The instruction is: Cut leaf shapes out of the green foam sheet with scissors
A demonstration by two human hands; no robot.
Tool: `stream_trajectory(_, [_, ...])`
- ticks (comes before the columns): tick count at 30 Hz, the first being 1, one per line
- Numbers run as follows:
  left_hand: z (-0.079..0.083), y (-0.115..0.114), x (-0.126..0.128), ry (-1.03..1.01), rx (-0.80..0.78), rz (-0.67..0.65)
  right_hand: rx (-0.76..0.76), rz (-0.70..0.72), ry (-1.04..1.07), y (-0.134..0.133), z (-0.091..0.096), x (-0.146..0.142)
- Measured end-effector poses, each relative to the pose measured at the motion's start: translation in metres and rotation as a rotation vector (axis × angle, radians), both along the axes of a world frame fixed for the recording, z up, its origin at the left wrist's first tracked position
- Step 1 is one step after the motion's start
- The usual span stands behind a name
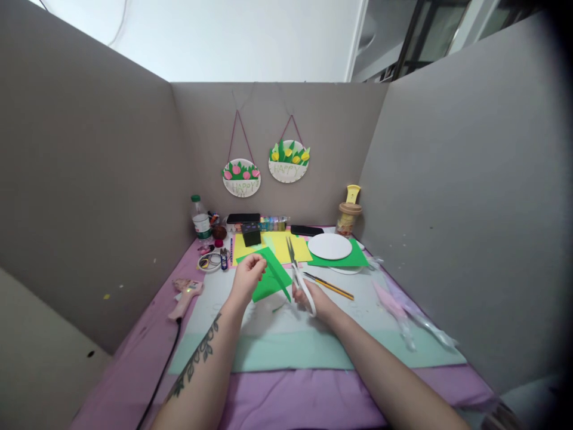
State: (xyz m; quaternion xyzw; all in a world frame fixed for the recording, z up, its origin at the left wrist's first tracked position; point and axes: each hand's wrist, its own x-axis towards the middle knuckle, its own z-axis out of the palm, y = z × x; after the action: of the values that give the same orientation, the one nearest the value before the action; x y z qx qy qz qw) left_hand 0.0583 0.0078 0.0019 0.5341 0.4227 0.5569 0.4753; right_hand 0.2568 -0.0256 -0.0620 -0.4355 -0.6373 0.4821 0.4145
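My left hand (249,276) is closed, its fingertips pinching the upper end of a narrow green paper strip (280,280). The strip slants down to the right over a larger sheet of green paper (266,291) lying on the table mat. In my right hand (313,296) is a pair of scissors (299,278) with white handles. Their blades point away from me and stand slightly apart, clear of the strip. A small green scrap (278,308) lies on the mat below the sheet.
Yellow paper (293,251), a white paper plate (330,246) and pencils (331,286) lie beyond my hands. A corded glue gun (185,297) and a bottle (201,221) are at left. Plastic packaging (405,313) lies at right. Two decorated plates (289,172) hang on the back panel.
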Motion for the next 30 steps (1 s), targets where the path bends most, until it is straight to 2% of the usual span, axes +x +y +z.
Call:
stream_trajectory(3, [0.0, -0.002, 0.002, -0.015, -0.049, -0.088, -0.005, -0.007, 0.134, 0.001, -0.002, -0.003])
stream_trajectory(8, [-0.006, -0.005, 0.007, 0.017, -0.127, -0.267, -0.099, 0.015, 0.38, -0.004, 0.001, -0.013])
stream_trajectory(13, [-0.013, -0.006, 0.011, 0.019, -0.137, -0.354, -0.138, 0.012, 0.408, -0.008, 0.004, -0.02])
stream_trajectory(19, [-0.013, -0.006, 0.013, -0.018, -0.153, -0.406, -0.189, -0.019, 0.39, -0.009, 0.007, -0.021])
stream_trajectory(23, [-0.013, -0.008, 0.014, -0.013, -0.153, -0.384, -0.185, -0.038, 0.368, -0.008, 0.008, -0.021])
stream_trajectory(30, [-0.008, -0.016, 0.025, 0.073, -0.091, -0.306, -0.062, -0.132, 0.24, -0.001, 0.002, -0.016])
